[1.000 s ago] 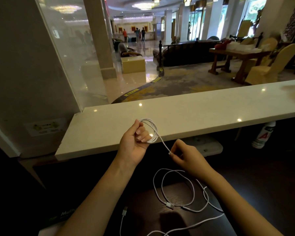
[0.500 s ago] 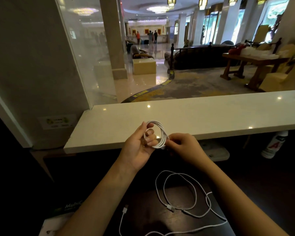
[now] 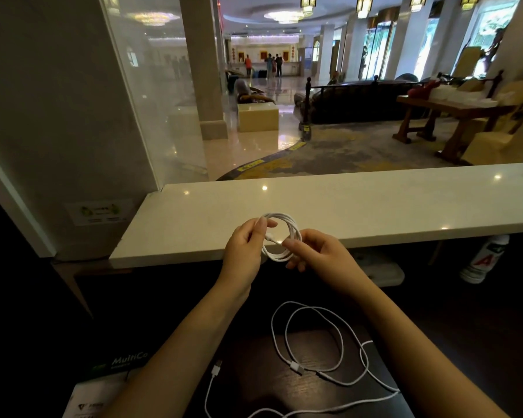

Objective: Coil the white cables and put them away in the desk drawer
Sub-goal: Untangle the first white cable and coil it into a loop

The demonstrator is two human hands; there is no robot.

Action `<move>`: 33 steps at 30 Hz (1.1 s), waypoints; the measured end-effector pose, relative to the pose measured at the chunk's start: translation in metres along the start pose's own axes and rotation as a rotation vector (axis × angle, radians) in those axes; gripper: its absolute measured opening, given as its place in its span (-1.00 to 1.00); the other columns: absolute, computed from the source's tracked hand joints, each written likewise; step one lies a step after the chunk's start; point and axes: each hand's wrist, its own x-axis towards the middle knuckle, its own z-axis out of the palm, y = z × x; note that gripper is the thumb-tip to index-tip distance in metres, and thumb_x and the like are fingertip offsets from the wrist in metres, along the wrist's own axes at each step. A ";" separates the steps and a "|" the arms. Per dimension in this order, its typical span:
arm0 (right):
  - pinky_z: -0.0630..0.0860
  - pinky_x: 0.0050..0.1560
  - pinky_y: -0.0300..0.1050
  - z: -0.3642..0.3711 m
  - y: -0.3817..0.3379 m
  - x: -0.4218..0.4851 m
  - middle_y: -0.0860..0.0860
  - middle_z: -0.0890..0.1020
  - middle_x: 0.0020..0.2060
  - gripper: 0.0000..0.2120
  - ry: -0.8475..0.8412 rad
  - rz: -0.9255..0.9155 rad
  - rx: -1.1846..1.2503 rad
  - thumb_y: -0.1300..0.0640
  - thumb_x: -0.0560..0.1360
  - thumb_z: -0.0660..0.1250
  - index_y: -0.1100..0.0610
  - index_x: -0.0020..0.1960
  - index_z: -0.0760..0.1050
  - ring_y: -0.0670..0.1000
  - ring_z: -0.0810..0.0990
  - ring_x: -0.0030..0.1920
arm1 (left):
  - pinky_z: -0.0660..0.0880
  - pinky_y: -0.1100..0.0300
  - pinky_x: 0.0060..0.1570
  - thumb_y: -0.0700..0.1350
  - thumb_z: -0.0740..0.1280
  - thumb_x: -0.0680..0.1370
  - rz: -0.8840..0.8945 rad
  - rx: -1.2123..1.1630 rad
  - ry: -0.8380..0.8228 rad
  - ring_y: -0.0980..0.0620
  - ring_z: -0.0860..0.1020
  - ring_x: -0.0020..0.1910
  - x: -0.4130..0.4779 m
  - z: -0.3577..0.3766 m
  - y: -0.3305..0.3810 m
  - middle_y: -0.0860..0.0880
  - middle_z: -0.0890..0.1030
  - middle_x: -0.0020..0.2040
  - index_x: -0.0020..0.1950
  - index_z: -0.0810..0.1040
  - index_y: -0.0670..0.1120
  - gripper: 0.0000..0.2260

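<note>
Counter (image 3: 360, 206) of pale stone spans the view; below its near edge, loose white cables (image 3: 314, 351) sprawl on the dark desk (image 3: 284, 393). My left hand (image 3: 243, 251) pinches the coiled white cable (image 3: 284, 236) at its upper left, and my right hand (image 3: 323, 254) nips its plug end inside the ring, fingertips (image 3: 290, 244) together.

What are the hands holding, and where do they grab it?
Both hold one coiled white cable. The left hand pinches the coil's left side; the right hand pinches its right side near the plug end. The other cable lies loose on the desk.
</note>
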 end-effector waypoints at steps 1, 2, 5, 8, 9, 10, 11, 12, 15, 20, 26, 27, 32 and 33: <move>0.50 -0.25 -0.33 0.001 0.002 0.001 0.02 0.62 -0.32 -0.80 0.030 -0.015 -0.018 0.12 0.50 0.30 0.25 0.02 0.52 -0.17 0.58 -0.35 | 0.46 0.09 0.16 0.05 0.13 0.60 -0.002 -0.012 -0.015 0.00 0.52 0.11 0.000 0.001 0.001 -0.01 0.56 0.00 -0.06 0.57 0.07 -0.77; 0.50 -0.27 -0.35 0.003 0.003 0.001 0.03 0.62 -0.30 -0.81 0.058 -0.026 -0.027 0.14 0.50 0.32 0.25 0.03 0.51 -0.19 0.58 -0.36 | 0.47 0.07 0.18 0.04 0.14 0.60 -0.005 -0.024 -0.027 -0.01 0.52 0.11 0.000 0.002 0.002 0.02 0.56 -0.02 -0.03 0.57 0.08 -0.78; 0.49 -0.28 -0.42 0.007 0.008 0.004 0.10 0.64 -0.23 -0.87 0.121 -0.035 -0.010 0.21 0.50 0.30 0.20 0.04 0.54 -0.21 0.57 -0.35 | 0.50 0.14 0.13 0.00 0.17 0.60 -0.014 -0.015 -0.015 0.03 0.53 0.09 0.001 0.003 0.001 0.01 0.58 0.02 0.06 0.55 0.06 -0.83; 0.50 -0.24 -0.41 0.006 0.009 0.002 0.09 0.70 -0.21 -0.87 0.130 -0.018 0.070 0.24 0.49 0.29 0.18 0.02 0.56 -0.19 0.64 -0.28 | 0.51 0.18 0.02 -0.02 0.21 0.58 0.037 0.159 0.070 0.01 0.53 0.03 0.005 0.002 -0.005 -0.08 0.56 0.08 0.14 0.53 -0.01 -0.81; 0.52 -0.21 -0.38 0.006 0.008 0.002 0.08 0.71 -0.21 -0.87 0.120 -0.005 0.100 0.24 0.49 0.29 0.17 0.02 0.56 -0.15 0.66 -0.25 | 0.50 0.18 -0.02 -0.04 0.22 0.58 0.055 0.191 0.087 -0.01 0.52 0.00 0.005 0.003 -0.006 -0.09 0.56 0.05 0.14 0.53 -0.02 -0.81; 0.53 -0.18 -0.35 0.005 0.008 0.001 0.07 0.71 -0.21 -0.87 0.106 0.016 0.132 0.23 0.48 0.30 0.16 0.01 0.57 -0.12 0.66 -0.23 | 0.50 0.20 -0.06 -0.05 0.22 0.58 0.067 0.214 0.097 -0.01 0.52 -0.03 0.004 0.004 -0.007 -0.09 0.56 0.02 0.13 0.52 -0.03 -0.82; 0.53 -0.17 -0.32 0.004 0.009 0.001 0.07 0.71 -0.22 -0.87 0.089 0.041 0.172 0.23 0.47 0.31 0.15 0.00 0.58 -0.10 0.66 -0.22 | 0.48 0.24 -0.09 -0.06 0.21 0.58 0.072 0.229 0.104 0.00 0.51 -0.04 0.004 0.005 -0.008 -0.08 0.56 0.02 0.15 0.52 -0.03 -0.81; 0.51 -0.14 -0.28 0.003 0.010 0.001 0.07 0.70 -0.22 -0.87 0.068 0.068 0.219 0.22 0.46 0.32 0.13 -0.02 0.59 -0.07 0.64 -0.22 | 0.47 0.27 -0.10 -0.07 0.21 0.59 0.072 0.234 0.111 0.04 0.50 -0.04 0.004 0.006 -0.007 -0.05 0.56 0.03 0.17 0.52 -0.04 -0.80; 0.43 0.05 -0.06 0.001 0.012 0.003 0.06 0.68 -0.23 -0.85 0.003 0.126 0.357 0.19 0.42 0.32 0.08 -0.05 0.62 0.01 0.58 -0.12 | 0.47 0.27 -0.04 -0.07 0.21 0.59 0.016 0.190 0.119 0.13 0.50 -0.05 0.004 0.008 -0.006 0.04 0.54 -0.01 0.24 0.50 -0.05 -0.75; 0.43 -0.01 -0.20 -0.001 0.015 0.002 -0.03 0.68 -0.24 -0.77 -0.085 0.146 0.520 0.27 0.49 0.22 0.17 0.08 0.57 -0.09 0.61 -0.14 | 0.54 0.14 -0.02 -0.10 0.27 0.56 -0.225 -0.189 0.011 -0.03 0.61 -0.06 0.002 0.006 -0.007 -0.13 0.66 -0.04 0.04 0.61 -0.14 -0.82; 0.51 0.00 -0.22 -0.005 0.018 -0.001 0.04 0.68 -0.13 -0.77 -0.170 0.165 0.480 0.26 0.48 0.24 0.22 0.10 0.57 -0.06 0.63 -0.09 | 0.58 0.28 -0.29 -0.21 0.26 0.56 -0.365 -0.444 -0.043 0.07 0.64 -0.31 0.004 0.005 -0.010 -0.13 0.64 -0.16 0.04 0.56 -0.23 -0.85; 0.51 0.03 -0.18 -0.007 0.019 0.001 0.07 0.68 -0.12 -0.75 -0.175 0.179 0.499 0.29 0.47 0.24 0.25 0.11 0.56 -0.02 0.63 -0.07 | 0.59 0.27 -0.27 -0.21 0.26 0.56 -0.357 -0.445 -0.048 0.07 0.65 -0.30 0.004 0.005 -0.011 -0.13 0.65 -0.15 0.04 0.56 -0.23 -0.85; 0.49 0.03 -0.09 -0.013 0.020 0.005 0.07 0.67 -0.17 -0.71 -0.161 0.271 0.608 0.36 0.39 0.20 0.27 0.06 0.58 0.01 0.62 -0.13 | 0.58 0.20 -0.17 -0.21 0.25 0.56 -0.380 -0.486 -0.095 -0.03 0.61 -0.20 0.002 0.008 -0.013 -0.17 0.63 -0.09 0.16 0.52 -0.29 -0.77; 0.49 0.00 -0.09 -0.013 0.022 0.005 0.05 0.66 -0.27 -0.74 -0.146 0.283 0.626 0.36 0.38 0.19 0.27 0.00 0.58 0.00 0.61 -0.19 | 0.58 0.22 -0.20 -0.22 0.24 0.56 -0.378 -0.482 -0.089 -0.02 0.60 -0.21 0.001 0.010 -0.013 -0.16 0.63 -0.10 0.15 0.52 -0.29 -0.78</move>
